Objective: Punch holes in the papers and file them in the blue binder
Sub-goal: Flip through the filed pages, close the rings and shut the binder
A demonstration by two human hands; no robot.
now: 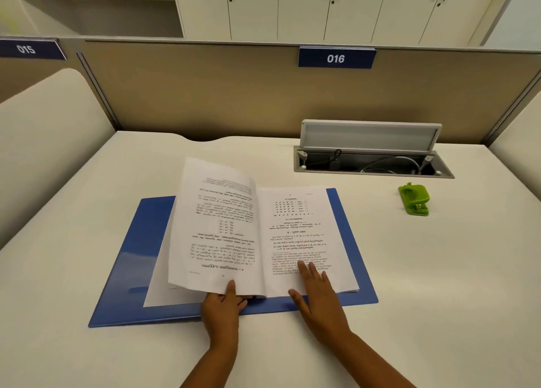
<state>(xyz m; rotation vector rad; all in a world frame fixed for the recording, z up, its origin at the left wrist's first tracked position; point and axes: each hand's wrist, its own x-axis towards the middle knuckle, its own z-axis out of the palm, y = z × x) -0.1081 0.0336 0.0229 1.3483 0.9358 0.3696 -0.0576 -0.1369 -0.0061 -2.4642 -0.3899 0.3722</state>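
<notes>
The blue binder [123,273] lies open and flat on the desk in front of me. Printed papers [295,241] rest on its right half. My left hand [224,302] pinches the bottom edge of a lifted sheet [216,226], which stands tilted above the binder's middle, with another sheet lying flat on the left half under it. My right hand [317,294] lies flat, fingers spread, on the lower part of the right-hand papers. A green hole punch [415,199] sits alone at the right, well away from both hands.
An open cable tray [371,163] with a raised lid and cables is set into the desk behind the punch. A beige partition [205,95] with a "016" sign closes off the back. Padded dividers flank both sides of the white desk [424,285].
</notes>
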